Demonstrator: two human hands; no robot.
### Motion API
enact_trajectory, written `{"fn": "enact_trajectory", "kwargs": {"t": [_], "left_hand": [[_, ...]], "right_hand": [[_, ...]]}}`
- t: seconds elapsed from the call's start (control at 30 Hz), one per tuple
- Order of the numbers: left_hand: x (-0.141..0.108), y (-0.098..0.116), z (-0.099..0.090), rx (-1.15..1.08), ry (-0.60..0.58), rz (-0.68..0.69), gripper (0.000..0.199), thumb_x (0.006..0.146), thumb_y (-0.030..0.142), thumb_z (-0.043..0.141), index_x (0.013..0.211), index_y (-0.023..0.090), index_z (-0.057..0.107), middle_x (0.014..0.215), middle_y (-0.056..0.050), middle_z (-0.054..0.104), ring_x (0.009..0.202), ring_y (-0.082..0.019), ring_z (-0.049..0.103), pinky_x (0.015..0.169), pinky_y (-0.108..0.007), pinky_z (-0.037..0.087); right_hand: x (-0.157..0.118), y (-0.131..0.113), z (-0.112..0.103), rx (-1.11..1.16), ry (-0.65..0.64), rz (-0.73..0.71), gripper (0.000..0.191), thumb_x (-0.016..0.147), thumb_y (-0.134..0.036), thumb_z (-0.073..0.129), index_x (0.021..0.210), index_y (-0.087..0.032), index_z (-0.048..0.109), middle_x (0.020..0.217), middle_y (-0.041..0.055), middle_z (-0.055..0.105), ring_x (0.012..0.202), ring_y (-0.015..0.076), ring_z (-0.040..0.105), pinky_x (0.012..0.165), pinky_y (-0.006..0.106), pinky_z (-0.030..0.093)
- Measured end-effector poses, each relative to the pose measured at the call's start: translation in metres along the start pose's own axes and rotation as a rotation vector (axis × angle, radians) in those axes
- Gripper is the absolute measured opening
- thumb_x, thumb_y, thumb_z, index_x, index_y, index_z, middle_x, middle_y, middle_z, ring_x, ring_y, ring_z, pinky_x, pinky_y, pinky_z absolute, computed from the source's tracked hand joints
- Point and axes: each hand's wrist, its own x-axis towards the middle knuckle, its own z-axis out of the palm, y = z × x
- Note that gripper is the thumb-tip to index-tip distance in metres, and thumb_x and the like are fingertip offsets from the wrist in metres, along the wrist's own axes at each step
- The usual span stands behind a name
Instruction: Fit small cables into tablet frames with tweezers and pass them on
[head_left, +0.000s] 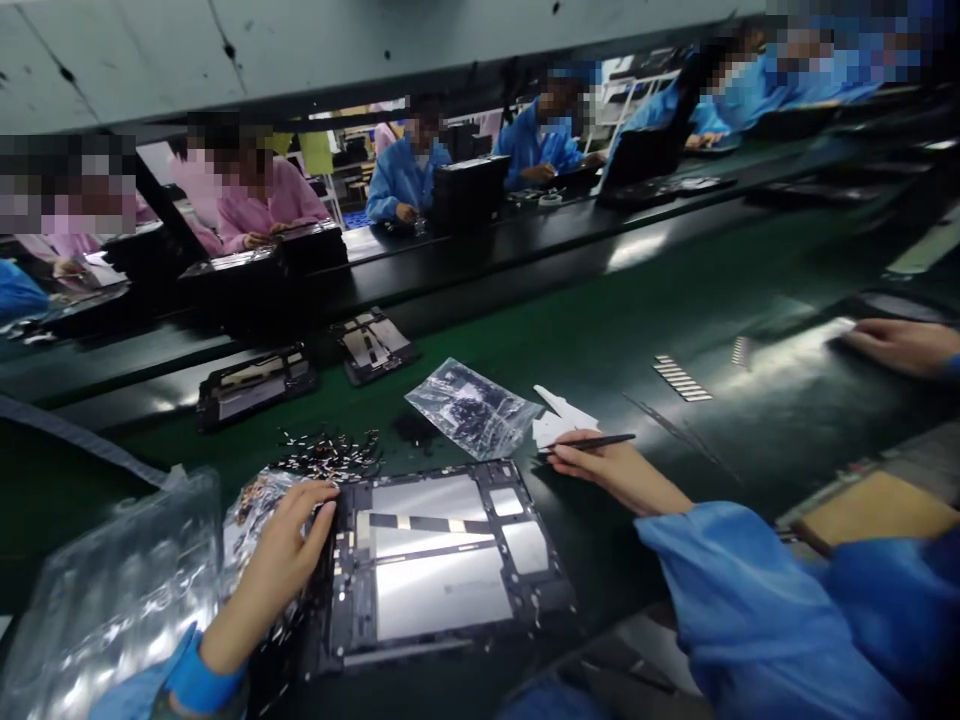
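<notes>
A flat black frame with silver metal panels (pixel 442 590) lies on the dark green surface in front of me. My left hand (pixel 289 530) rests at its upper left corner, fingers apart, beside a plastic bag of small parts (pixel 251 500). Between the fingers of my right hand (pixel 589 458) is a dark pen-like tool (pixel 609 440), held over some white paper pieces (pixel 566 412). A clear bag with small black parts (pixel 472 408) lies beyond the frame. Loose small parts (pixel 330 455) are heaped near my left fingertips.
A clear plastic tray (pixel 135 590) stands at the left. Two more framed units (pixel 259 385) (pixel 373 345) lie farther back. Small strips (pixel 681 378) and dark tweezers (pixel 675 430) are at right, near another person's hand (pixel 904 345). People sit across the line.
</notes>
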Motion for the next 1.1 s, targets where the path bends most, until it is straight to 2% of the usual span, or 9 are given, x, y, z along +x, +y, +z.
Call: {"fn": "enact_trajectory", "kwargs": {"t": [0.13,0.27,0.4,0.5,0.67,0.87,1.1], "left_hand": [[0.02,0.026,0.004,-0.032,-0.09,0.041,0.026,0.091,0.034,0.043,0.102,0.019,0.061,0.106,-0.009,0.062,0.103,-0.022,0.059,0.091,-0.041,0.051],[0.045,0.06,0.016,-0.043,-0.241,0.086,0.028,0.091,0.032,0.043,0.111,0.019,0.058,0.117,-0.012,0.057,0.113,-0.022,0.055,0.098,-0.04,0.047],[0.069,0.088,0.033,-0.013,-0.401,0.147,0.033,0.092,0.031,0.042,0.119,0.016,0.055,0.129,-0.014,0.05,0.121,-0.024,0.05,0.104,-0.041,0.043],[0.085,0.1,0.046,0.01,-0.473,0.168,0.033,0.092,0.029,0.044,0.119,0.015,0.055,0.131,-0.014,0.049,0.122,-0.024,0.049,0.105,-0.041,0.042],[0.099,0.103,0.061,0.003,-0.501,0.176,0.031,0.091,0.029,0.045,0.115,0.014,0.057,0.127,-0.014,0.052,0.119,-0.024,0.051,0.105,-0.04,0.042],[0.096,0.094,0.067,-0.057,-0.491,0.167,0.03,0.092,0.031,0.043,0.112,0.016,0.058,0.124,-0.013,0.054,0.116,-0.023,0.053,0.102,-0.041,0.043],[0.092,0.086,0.071,-0.12,-0.472,0.156,0.029,0.092,0.032,0.042,0.112,0.018,0.059,0.126,-0.012,0.053,0.119,-0.023,0.051,0.104,-0.042,0.042]], "right_hand": [[0.018,0.016,0.007,-0.033,0.098,-0.089,0.039,0.056,-0.048,0.08,0.075,-0.022,0.058,0.074,0.0053,0.068,0.073,0.0228,0.069,0.07,0.037,0.059],[0.035,0.029,0.021,-0.116,0.141,-0.192,0.04,0.058,-0.053,0.075,0.075,-0.022,0.057,0.071,0.003,0.066,0.066,0.0223,0.066,0.072,0.042,0.056],[0.038,0.035,0.027,-0.207,0.174,-0.26,0.036,0.064,-0.055,0.069,0.075,-0.022,0.058,0.069,0.0025,0.064,0.068,0.023,0.064,0.073,0.043,0.052],[0.036,0.037,0.026,-0.257,0.191,-0.292,0.034,0.067,-0.054,0.067,0.076,-0.022,0.059,0.071,0.0026,0.063,0.069,0.0224,0.062,0.073,0.041,0.05],[0.035,0.035,0.027,-0.286,0.138,-0.348,0.03,0.07,-0.051,0.065,0.076,-0.022,0.06,0.076,0.0033,0.064,0.073,0.0211,0.06,0.071,0.036,0.048],[0.033,0.028,0.03,-0.264,0.092,-0.355,0.028,0.072,-0.049,0.064,0.077,-0.022,0.061,0.077,0.0024,0.064,0.077,0.0203,0.06,0.072,0.034,0.048],[0.028,0.023,0.028,-0.171,0.144,-0.297,0.035,0.066,-0.054,0.07,0.074,-0.022,0.06,0.074,0.0019,0.063,0.074,0.0205,0.061,0.076,0.038,0.049]]}}
